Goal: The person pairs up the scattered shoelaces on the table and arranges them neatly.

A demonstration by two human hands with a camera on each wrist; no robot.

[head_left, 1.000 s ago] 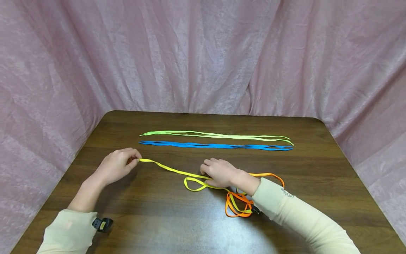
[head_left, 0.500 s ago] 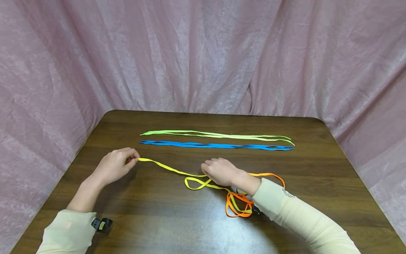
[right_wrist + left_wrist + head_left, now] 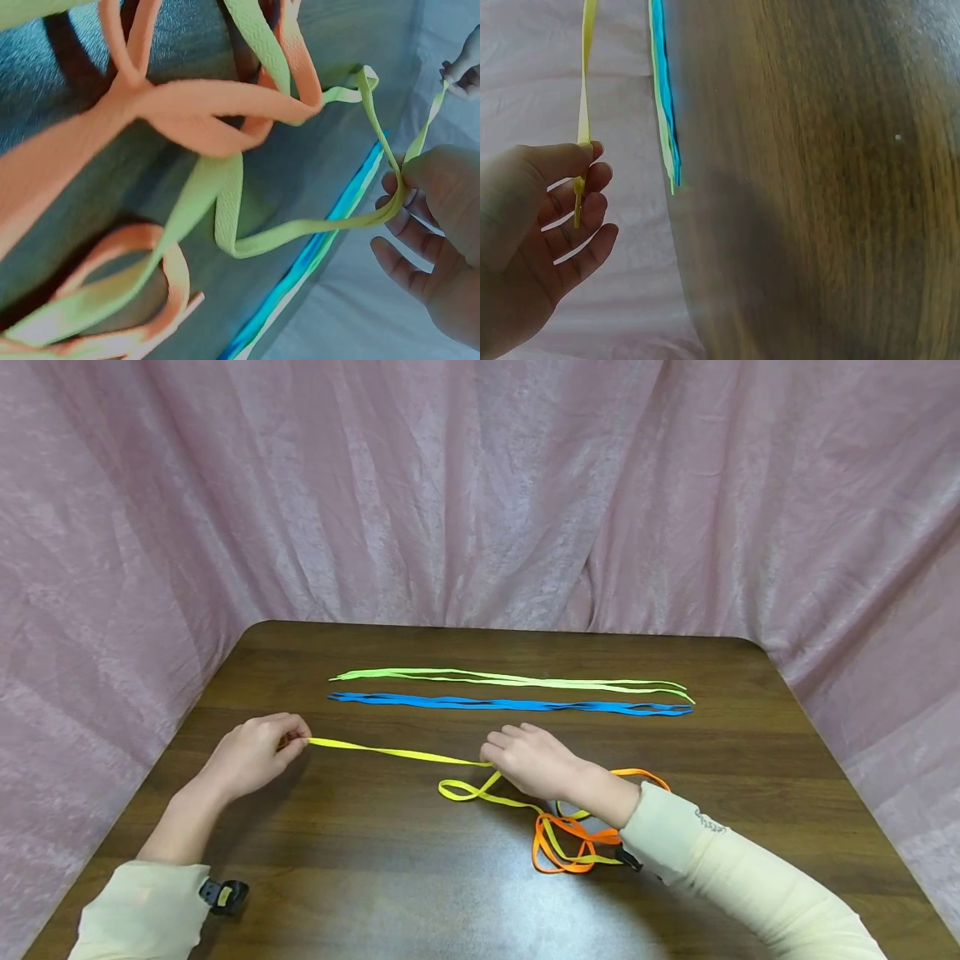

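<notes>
A yellow shoelace [image 3: 397, 752] runs between the two hands, nearly straight. The left hand [image 3: 255, 753] pinches it near one end between thumb and forefinger; in the left wrist view its tip [image 3: 577, 214] hangs below the thumb. The right hand [image 3: 534, 762] pinches the same lace further along, and in the right wrist view the lace [image 3: 352, 223] bends round at those fingers. From there it drops to a small loop [image 3: 457, 791] and into a tangle with an orange shoelace [image 3: 558, 867], which lies partly under the right forearm.
Behind the hands, blue shoelaces [image 3: 510, 704] and light green shoelaces [image 3: 547, 682] lie stretched out side by side on the brown wooden table [image 3: 337, 877]. A pink curtain [image 3: 480, 493] hangs along the back and sides.
The left hand has moved left and slightly nearer, holding the yellow lace's end. The right forearm has shifted right. The lace between the hands has straightened.
</notes>
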